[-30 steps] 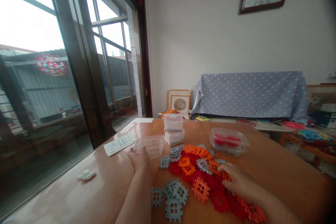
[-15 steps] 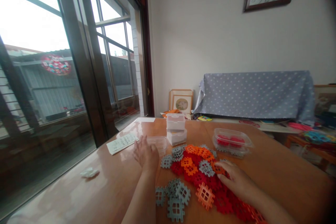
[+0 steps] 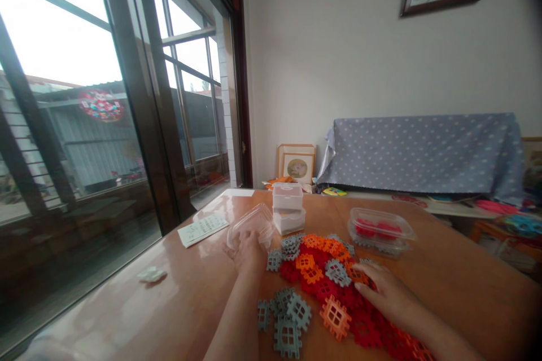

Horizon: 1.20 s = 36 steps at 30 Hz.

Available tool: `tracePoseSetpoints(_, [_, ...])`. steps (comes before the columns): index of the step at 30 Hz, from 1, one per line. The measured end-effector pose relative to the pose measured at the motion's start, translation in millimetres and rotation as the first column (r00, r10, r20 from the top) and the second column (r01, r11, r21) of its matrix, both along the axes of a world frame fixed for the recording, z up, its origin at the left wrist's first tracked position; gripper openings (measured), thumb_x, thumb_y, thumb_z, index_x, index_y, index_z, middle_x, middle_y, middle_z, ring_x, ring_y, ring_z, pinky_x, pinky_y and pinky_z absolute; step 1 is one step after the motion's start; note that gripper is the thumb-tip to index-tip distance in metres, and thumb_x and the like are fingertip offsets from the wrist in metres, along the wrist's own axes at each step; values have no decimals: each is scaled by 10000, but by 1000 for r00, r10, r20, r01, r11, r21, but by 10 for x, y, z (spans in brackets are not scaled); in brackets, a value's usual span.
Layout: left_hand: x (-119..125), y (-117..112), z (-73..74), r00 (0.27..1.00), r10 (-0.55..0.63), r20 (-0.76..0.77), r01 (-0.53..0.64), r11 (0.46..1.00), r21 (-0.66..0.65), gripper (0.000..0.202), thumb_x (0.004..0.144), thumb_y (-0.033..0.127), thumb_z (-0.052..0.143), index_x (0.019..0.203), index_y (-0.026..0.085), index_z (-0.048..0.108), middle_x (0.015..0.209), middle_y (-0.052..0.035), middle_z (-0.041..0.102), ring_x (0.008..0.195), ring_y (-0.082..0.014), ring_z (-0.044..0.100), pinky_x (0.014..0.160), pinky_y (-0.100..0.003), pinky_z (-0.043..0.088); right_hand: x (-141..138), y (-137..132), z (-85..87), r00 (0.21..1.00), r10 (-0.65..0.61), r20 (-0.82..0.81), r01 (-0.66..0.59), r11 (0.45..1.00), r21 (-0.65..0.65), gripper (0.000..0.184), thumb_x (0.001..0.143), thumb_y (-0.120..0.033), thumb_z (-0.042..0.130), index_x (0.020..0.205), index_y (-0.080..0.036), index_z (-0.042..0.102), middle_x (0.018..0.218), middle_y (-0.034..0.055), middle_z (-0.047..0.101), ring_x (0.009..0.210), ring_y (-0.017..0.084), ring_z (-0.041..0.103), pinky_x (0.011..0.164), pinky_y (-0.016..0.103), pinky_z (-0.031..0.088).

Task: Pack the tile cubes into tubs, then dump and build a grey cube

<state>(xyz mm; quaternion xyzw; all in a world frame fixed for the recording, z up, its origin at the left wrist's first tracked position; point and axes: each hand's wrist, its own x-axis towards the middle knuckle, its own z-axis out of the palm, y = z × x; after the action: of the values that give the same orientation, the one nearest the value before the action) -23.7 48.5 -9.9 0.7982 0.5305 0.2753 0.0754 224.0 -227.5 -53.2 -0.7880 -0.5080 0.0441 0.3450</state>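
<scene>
A pile of flat red, orange and grey grid tiles [image 3: 326,282] lies on the wooden table [image 3: 466,287]. My left hand [image 3: 245,251] grips a clear plastic box [image 3: 250,224] at the pile's left and tips it up toward me. Resting palm down on the red tiles at the pile's right side, my right hand [image 3: 387,296] has its fingers stretched out. A few grey tiles [image 3: 284,321] lie apart at the near edge.
Two stacked white lidded boxes [image 3: 288,208] stand behind the pile. A clear box with red pieces [image 3: 381,230] sits to the right. A printed paper slip [image 3: 203,229] and a crumpled white scrap [image 3: 151,274] lie near the window. A covered bench stands behind.
My left hand has closed on the clear box and tilted it upward off the table. My right hand stays on the tiles. The camera has drifted left.
</scene>
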Motion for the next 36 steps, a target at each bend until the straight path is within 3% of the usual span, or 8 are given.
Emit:
tracePoseSetpoints(8, [18,-51,89,1000,-10,-5,10,999,37,339,826,237,572,1152,247,660,1395,-118,599,1430,-378,345,1172,-698,76,-40,-13,51,999,-23,-30,24,999,43,404,831,-443,666,1188,-279,763,1301,89,716,1246,341,608,1129,506,401])
tracePoseSetpoints(15, [37,-40,14,997,-49,-63,48,999,-18,376,876,297,513,1202,216,681,1311,-139,673,1362,-396,446,1156,-701,121,-44,-15,99,999,-7,51,10,998,-55,446,893,-443,597,1265,-227,714,1337,121,689,1256,325,604,1109,488,423])
tracePoseSetpoints(20, [75,-123,123,997,-72,-23,73,996,59,386,924,393,488,1219,230,676,1347,-139,653,1354,-401,454,1147,-723,102,6,4,189,991,-85,99,77,993,86,406,930,-434,550,1230,-217,716,1278,111,716,1211,293,633,1067,447,466])
tracePoseSetpoints(24, [131,-266,237,980,-198,-2,196,971,133,362,963,398,464,1216,246,673,1296,-111,677,1318,-368,493,1167,-685,106,116,1,195,967,-228,116,199,955,219,402,938,-386,521,1263,-210,680,1291,106,700,1212,275,629,1052,436,480])
tracePoseSetpoints(30, [227,-422,241,894,-449,3,443,882,160,314,964,403,509,1154,244,701,1194,-101,711,1224,-345,559,1146,-618,226,243,17,378,820,-503,273,436,858,271,380,941,-310,503,1263,-186,662,1279,119,683,1204,285,594,1045,426,457])
tracePoseSetpoints(34, [270,-445,213,829,-557,52,542,822,177,292,955,382,535,1129,226,709,1131,-103,719,1144,-312,601,1052,-494,382,372,105,542,658,-608,444,609,777,159,390,925,-302,549,1289,-221,663,1299,108,671,1162,304,578,983,427,445])
tracePoseSetpoints(36, [286,-452,201,798,-596,84,578,798,170,285,957,369,532,1125,217,706,1118,-102,720,1111,-299,617,994,-450,427,447,154,563,624,-611,488,648,753,113,405,915,-297,574,1308,-246,654,1328,101,658,1167,310,562,944,426,437])
